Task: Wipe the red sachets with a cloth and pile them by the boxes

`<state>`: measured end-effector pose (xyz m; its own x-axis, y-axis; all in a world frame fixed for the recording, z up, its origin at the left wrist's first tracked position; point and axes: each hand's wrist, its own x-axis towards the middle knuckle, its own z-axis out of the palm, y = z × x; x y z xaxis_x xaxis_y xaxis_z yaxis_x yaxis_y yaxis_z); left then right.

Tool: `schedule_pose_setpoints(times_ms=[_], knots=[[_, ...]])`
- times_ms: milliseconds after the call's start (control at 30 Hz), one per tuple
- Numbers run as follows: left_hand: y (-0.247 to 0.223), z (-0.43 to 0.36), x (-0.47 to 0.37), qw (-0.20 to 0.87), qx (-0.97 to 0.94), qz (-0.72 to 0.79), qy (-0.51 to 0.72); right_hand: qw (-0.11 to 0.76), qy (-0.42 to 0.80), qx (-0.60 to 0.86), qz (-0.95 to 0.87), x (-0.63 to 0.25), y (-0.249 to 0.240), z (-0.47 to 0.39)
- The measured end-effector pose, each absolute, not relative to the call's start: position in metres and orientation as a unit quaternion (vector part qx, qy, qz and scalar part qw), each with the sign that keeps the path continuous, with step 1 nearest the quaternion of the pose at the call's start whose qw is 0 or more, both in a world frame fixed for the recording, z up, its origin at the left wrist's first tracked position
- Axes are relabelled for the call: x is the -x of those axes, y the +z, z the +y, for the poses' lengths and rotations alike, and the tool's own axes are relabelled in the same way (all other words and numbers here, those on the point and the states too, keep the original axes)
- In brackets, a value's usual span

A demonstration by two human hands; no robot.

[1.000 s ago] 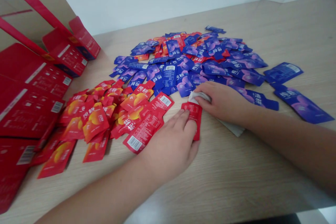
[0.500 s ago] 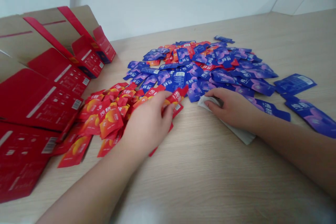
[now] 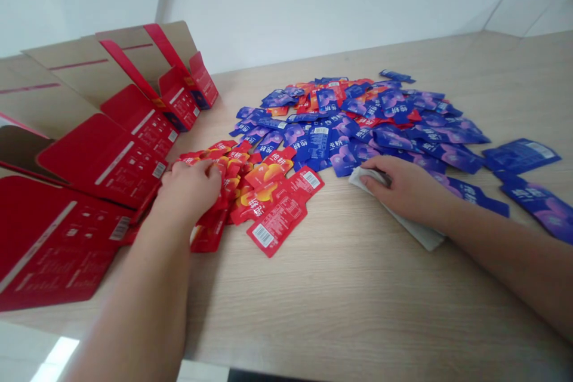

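My left hand [image 3: 190, 191] is curled over the left side of a pile of red sachets [image 3: 268, 173] with orange fruit pictures. Its fingers look bent onto the sachets, and their tips are partly hidden. Two red sachets with barcodes lie at the pile's right edge. My right hand [image 3: 403, 191] rests on the table, closed around a folded white sheet [image 3: 414, 230]; whether this is paper or cloth I cannot tell. Blue sachets [image 3: 320, 143] with purple pictures spread beyond both hands, some red ones among them.
Red cardboard boxes [image 3: 129, 170] with raised flaps stand in a row at the left. A few blue sachets [image 3: 521, 155] lie apart at the right. Behind the wooden table [image 3: 322, 304] is a pale wall, with a clear panel [image 3: 514, 15] at the back right.
My left hand has moved left, from the red pile's right edge to its left side, uncovering barcoded red sachets. My right hand keeps its hold on the white sheet. The view has shifted slightly.
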<state>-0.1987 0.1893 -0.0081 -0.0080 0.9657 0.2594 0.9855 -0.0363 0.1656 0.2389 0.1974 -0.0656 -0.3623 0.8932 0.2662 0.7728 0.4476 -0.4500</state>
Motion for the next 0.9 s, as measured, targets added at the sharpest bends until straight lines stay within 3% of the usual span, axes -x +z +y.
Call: schedule_pose_setpoints(times_ms=[100, 233, 400, 700, 900], knots=[[0.003, 0.176, 0.164, 0.086, 0.692, -0.700, -0.157, 0.237, 0.130, 0.514, -0.814, -0.238, -0.064, 0.197], [0.009, 0.147, 0.107, -0.033, 0.786, -0.618, -0.004, 0.237, 0.134, 0.516, -0.812, -0.236, -0.061, 0.196], [-0.003, 0.121, 0.063, -0.049, 0.803, -0.591, 0.052, 0.233, 0.137, 0.519, -0.811, -0.235, -0.059, 0.196], [-0.034, 0.117, 0.033, -0.161, 0.805, -0.567, -0.073, 0.255, 0.149, 0.515, -0.805, -0.234, -0.063, 0.197], [-0.049, 0.120, 0.030, -0.241, 0.802, -0.454, -0.304, 0.318, 0.141, 0.521, -0.779, -0.234, -0.064, 0.196]])
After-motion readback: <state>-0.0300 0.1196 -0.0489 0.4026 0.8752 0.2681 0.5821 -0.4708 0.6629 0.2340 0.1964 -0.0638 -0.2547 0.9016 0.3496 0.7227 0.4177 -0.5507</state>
